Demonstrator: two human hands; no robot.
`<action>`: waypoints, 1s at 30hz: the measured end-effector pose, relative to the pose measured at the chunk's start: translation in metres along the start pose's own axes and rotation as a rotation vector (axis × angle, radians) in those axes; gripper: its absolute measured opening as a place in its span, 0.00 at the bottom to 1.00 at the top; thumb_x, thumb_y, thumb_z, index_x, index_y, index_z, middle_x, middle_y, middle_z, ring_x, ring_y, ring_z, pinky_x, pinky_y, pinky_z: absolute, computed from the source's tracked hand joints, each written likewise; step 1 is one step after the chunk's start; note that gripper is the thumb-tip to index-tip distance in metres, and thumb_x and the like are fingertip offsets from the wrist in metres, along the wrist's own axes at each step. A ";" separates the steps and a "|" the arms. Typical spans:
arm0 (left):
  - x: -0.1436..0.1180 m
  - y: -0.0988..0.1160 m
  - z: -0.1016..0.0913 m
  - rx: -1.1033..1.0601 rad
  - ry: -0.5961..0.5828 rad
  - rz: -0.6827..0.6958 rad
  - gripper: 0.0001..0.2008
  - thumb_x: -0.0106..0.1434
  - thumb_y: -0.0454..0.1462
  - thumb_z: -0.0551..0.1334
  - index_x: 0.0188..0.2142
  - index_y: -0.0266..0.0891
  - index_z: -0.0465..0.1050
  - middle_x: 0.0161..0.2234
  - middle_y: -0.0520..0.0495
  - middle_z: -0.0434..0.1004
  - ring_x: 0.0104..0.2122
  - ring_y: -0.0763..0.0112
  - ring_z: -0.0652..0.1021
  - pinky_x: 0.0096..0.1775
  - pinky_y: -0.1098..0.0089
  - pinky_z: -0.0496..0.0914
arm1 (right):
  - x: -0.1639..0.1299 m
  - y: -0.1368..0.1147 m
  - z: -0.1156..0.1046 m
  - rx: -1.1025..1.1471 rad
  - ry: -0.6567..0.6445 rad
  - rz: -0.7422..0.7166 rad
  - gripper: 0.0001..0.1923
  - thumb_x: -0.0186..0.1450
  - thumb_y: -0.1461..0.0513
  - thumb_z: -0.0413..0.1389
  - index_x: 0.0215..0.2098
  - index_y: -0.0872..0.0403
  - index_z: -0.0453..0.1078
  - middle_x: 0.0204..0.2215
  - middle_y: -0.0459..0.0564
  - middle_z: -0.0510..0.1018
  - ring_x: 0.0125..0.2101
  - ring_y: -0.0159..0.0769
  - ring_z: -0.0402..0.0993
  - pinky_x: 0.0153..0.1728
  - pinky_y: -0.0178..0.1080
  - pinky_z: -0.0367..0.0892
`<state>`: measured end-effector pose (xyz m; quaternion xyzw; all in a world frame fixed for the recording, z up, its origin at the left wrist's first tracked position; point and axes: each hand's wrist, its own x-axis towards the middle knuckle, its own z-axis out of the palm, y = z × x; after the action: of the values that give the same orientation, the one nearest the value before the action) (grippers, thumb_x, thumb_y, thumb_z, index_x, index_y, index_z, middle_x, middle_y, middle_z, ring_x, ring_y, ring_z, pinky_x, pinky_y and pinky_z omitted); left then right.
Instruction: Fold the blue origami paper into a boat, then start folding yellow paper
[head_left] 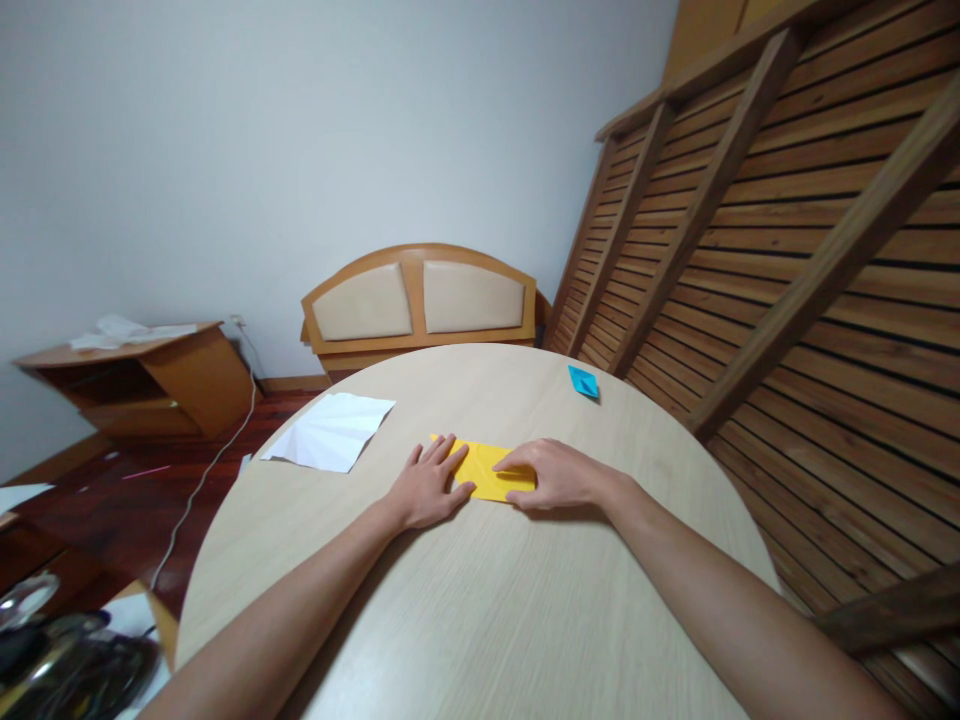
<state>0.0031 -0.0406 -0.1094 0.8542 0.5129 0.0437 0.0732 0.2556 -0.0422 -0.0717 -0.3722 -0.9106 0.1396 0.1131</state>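
A folded sheet of yellow paper (484,475) lies on the round table in front of me, longer from left to right than it is deep. My left hand (431,488) rests on its left end with the fingers spread flat, thumb by the near edge. Curled over the right end is my right hand (559,475), its index finger on top of the paper and its thumb at the near edge. Part of the right end is hidden beneath that hand.
The pale round table (480,610) also carries a creased white sheet (330,432) at the left and a small blue folded paper (583,382) at the far right. Wooden slats (810,290) lean along the right side. A low cabinet (165,385) stands left, beside a cable (199,487).
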 end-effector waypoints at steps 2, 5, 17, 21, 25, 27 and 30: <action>0.000 0.000 0.000 -0.003 0.003 0.003 0.36 0.68 0.56 0.48 0.69 0.39 0.51 0.71 0.38 0.44 0.69 0.53 0.49 0.66 0.47 0.45 | 0.000 0.001 0.000 0.007 -0.003 0.003 0.27 0.60 0.51 0.59 0.54 0.52 0.75 0.48 0.53 0.81 0.46 0.47 0.77 0.47 0.41 0.66; 0.000 0.000 0.001 -0.003 0.005 0.009 0.36 0.68 0.56 0.49 0.69 0.39 0.51 0.71 0.38 0.44 0.70 0.53 0.48 0.66 0.47 0.45 | 0.000 0.001 0.000 0.025 -0.006 -0.002 0.30 0.58 0.48 0.61 0.54 0.52 0.75 0.50 0.53 0.80 0.48 0.48 0.75 0.49 0.41 0.66; 0.002 -0.005 0.007 -0.006 0.064 0.027 0.36 0.68 0.56 0.52 0.68 0.40 0.56 0.70 0.38 0.49 0.69 0.51 0.52 0.65 0.46 0.48 | 0.000 0.007 0.009 0.047 0.023 -0.062 0.26 0.56 0.59 0.60 0.53 0.52 0.75 0.51 0.52 0.79 0.49 0.46 0.75 0.51 0.40 0.66; 0.003 -0.008 0.009 -0.010 0.140 0.067 0.33 0.67 0.55 0.54 0.65 0.40 0.61 0.67 0.37 0.56 0.66 0.49 0.58 0.64 0.48 0.53 | 0.000 0.005 0.005 0.048 0.021 -0.054 0.24 0.57 0.61 0.58 0.52 0.53 0.76 0.48 0.52 0.81 0.45 0.44 0.77 0.47 0.38 0.67; 0.004 -0.009 0.009 -0.001 0.169 0.101 0.32 0.67 0.53 0.56 0.64 0.39 0.63 0.66 0.36 0.60 0.65 0.49 0.62 0.63 0.49 0.56 | 0.000 0.006 0.004 0.063 0.037 -0.044 0.21 0.59 0.62 0.57 0.50 0.53 0.77 0.45 0.52 0.82 0.43 0.42 0.78 0.45 0.37 0.67; 0.004 -0.009 0.008 0.007 0.165 0.108 0.32 0.67 0.52 0.56 0.64 0.39 0.63 0.66 0.36 0.60 0.65 0.49 0.62 0.63 0.49 0.57 | 0.001 0.008 0.005 0.077 0.052 -0.026 0.18 0.61 0.61 0.56 0.49 0.53 0.78 0.44 0.52 0.83 0.42 0.41 0.78 0.44 0.37 0.67; 0.003 -0.010 0.008 0.011 0.159 0.121 0.32 0.67 0.52 0.56 0.64 0.38 0.63 0.66 0.35 0.59 0.65 0.48 0.61 0.63 0.49 0.56 | 0.002 0.011 0.007 0.098 0.070 0.009 0.14 0.65 0.59 0.54 0.46 0.51 0.78 0.40 0.50 0.83 0.37 0.38 0.78 0.40 0.36 0.66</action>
<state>-0.0028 -0.0337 -0.1185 0.8779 0.4646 0.1132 0.0248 0.2588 -0.0346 -0.0817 -0.3752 -0.8963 0.1715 0.1624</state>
